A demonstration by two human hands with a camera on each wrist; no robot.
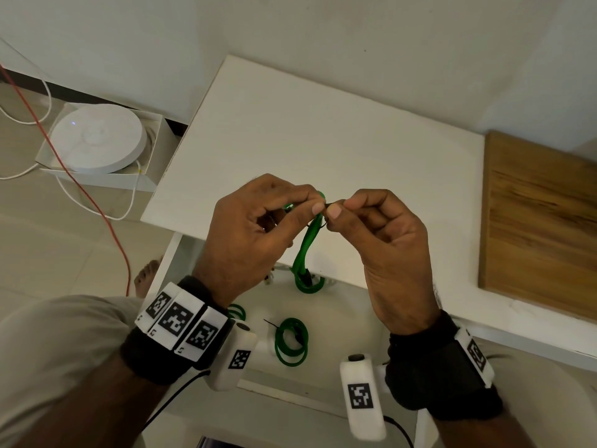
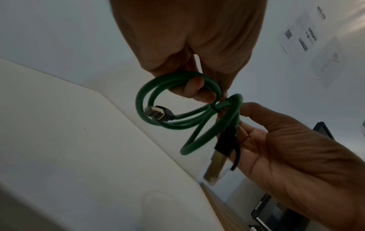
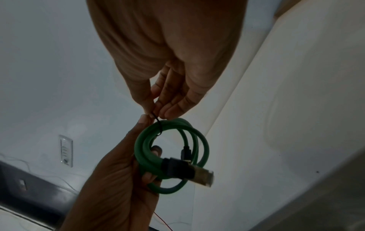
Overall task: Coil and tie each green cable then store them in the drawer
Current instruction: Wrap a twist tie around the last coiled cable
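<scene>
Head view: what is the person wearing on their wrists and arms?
Both hands, left hand and right hand, are bare. Each wrist carries a black fabric wristband fitted with white blocks bearing black-and-white square markers and a white cylindrical camera housing. A thin black lead trails from each.

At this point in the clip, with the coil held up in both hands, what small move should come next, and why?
Probably pull the black tie snug. The left hand grips the coiled green cable, and the right hand pinches the tie's free end. The tie already circles the strands but looks slack, so tightening should lock the coil before it joins the tied coil in the open drawer.
</scene>
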